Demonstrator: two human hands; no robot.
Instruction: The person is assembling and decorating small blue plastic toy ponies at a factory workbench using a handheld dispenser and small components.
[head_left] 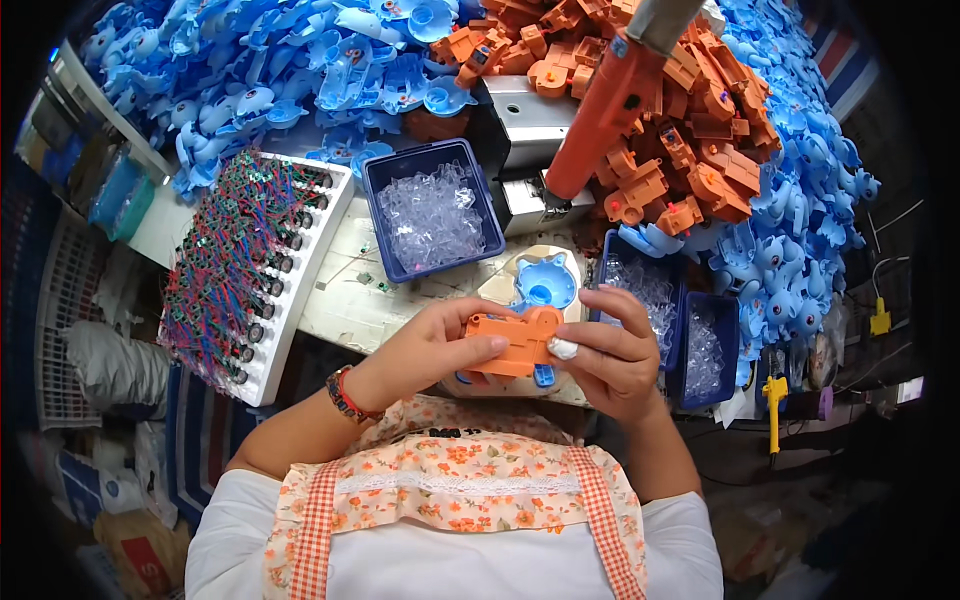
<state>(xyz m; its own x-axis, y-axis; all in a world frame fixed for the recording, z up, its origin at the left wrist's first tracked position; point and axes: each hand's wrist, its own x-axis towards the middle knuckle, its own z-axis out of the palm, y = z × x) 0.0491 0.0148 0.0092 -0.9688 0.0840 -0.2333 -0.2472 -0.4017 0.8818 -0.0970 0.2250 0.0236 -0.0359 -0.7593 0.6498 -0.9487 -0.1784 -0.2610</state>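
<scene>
My left hand (428,345) is closed on an orange plastic housing (515,345), thumb on top of it. The fingers of my right hand (618,352) grip the right end of the same housing. A white wrapping (563,348) covers one right fingertip. Just beyond and partly beneath the housing lies a blue animal-shaped toy shell (546,283), hollow side up, on a pale fixture (497,290). The housing and my hands hide the shell's lower part; a bit of blue shows below the housing.
A blue bin (372,205) of clear plastic parts stands beyond my hands, with two more (735,350) at right. A white foam tray (325,240) holds wired circuit parts at left. Blue shells (350,70) and orange housings (720,170) pile behind. An orange-red post (592,130) rises mid-table.
</scene>
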